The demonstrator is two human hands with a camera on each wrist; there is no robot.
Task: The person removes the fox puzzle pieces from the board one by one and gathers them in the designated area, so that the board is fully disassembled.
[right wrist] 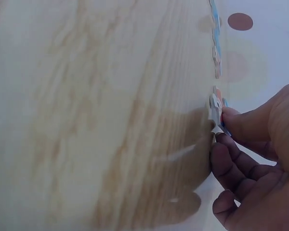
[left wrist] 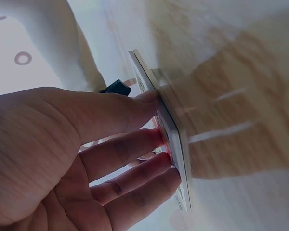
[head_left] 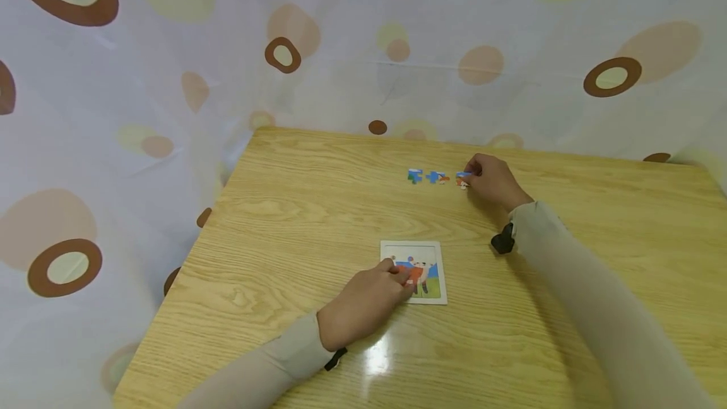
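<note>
Head view: right hand (head_left: 495, 180) pinches the nearest puzzle piece (head_left: 463, 177) at the far table (head_left: 295, 207) edge; left fingers (left wrist: 135, 144) lie spread flat, touching the puzzle board (head_left: 423, 270), nearer the person.

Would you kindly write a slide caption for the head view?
Left hand rests on a puzzle board while right hand pinches a loose puzzle piece on the wooden table.

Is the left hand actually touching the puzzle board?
Touching. The left wrist view shows the left hand's thumb and fingertips pressed against the puzzle board, with no gap.
</note>
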